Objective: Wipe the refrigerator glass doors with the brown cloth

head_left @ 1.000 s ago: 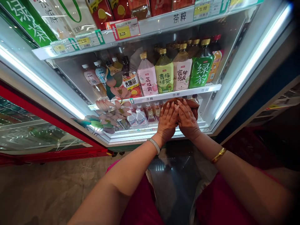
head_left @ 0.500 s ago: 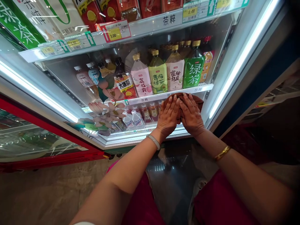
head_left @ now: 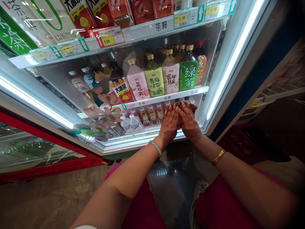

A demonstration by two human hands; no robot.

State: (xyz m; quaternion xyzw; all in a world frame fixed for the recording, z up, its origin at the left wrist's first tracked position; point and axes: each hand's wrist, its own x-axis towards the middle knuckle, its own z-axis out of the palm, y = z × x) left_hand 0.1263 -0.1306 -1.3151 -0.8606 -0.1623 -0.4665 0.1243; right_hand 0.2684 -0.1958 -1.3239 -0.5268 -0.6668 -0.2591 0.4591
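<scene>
My left hand (head_left: pixel 169 123) and my right hand (head_left: pixel 190 122) are side by side on a brown cloth (head_left: pixel 194 108), pressing it against the glass door of a lit drinks cooler. Most of the cloth is hidden under my palms; bits of it show beyond the fingertips and between the hands. The fingers of both hands lie flat and stretched forward. Behind the glass, just above my hands, runs a white shelf edge (head_left: pixel 154 101) with a green-labelled bottle (head_left: pixel 189 71) and a pink-labelled bottle (head_left: pixel 138 84) standing on it.
Flower decals (head_left: pixel 102 119) are on the glass at the left. A higher shelf edge (head_left: pixel 140 31) carries price tags. A red-framed cooler (head_left: pixel 47 163) stands at the left, and a dark blue panel (head_left: pixel 250 70) at the right. My legs are below, over the floor (head_left: pixel 64 197).
Both hands have moved slightly down the glass with the cloth, which now looks more bunched and covered. The view has shifted a little, so the cooler appears farther left.
</scene>
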